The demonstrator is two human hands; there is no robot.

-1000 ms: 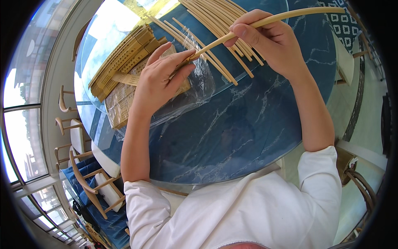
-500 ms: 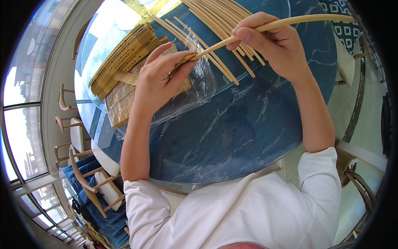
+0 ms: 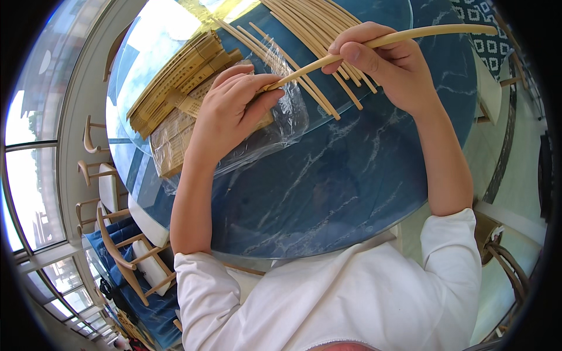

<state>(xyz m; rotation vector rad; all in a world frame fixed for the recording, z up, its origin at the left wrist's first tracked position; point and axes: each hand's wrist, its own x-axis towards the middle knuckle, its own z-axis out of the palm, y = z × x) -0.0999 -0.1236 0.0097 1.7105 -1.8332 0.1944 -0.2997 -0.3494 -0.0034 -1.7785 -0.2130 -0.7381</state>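
Observation:
A long pale wooden chopstick (image 3: 436,31) slants up to the right across both my hands; whether a second one lies along it I cannot tell. My left hand (image 3: 225,114) pinches its lower left end between thumb and fingers, where a bit of gold-brown shows against the fingertips. Further up the shaft, my right hand (image 3: 395,70) grips it with thumb and fingers. Beneath and beyond my left hand lies a fanned stack of gold-brown printed paper sleeves (image 3: 170,82). A crinkled clear plastic bag (image 3: 295,120) spreads under my left wrist, with more of the sleeves inside.
Many loose chopsticks (image 3: 298,26) lie side by side on the glass turntable, a few (image 3: 316,93) apart from them nearer me. The round table (image 3: 310,199) has a dark blue marbled top. Wooden chairs (image 3: 126,257) stand to the left, by tall windows (image 3: 38,199).
My left hand has shifted slightly down the chopstick's end, and less of the gold-brown piece shows by its fingertips. The right hand has dropped a little, still gripping the shaft.

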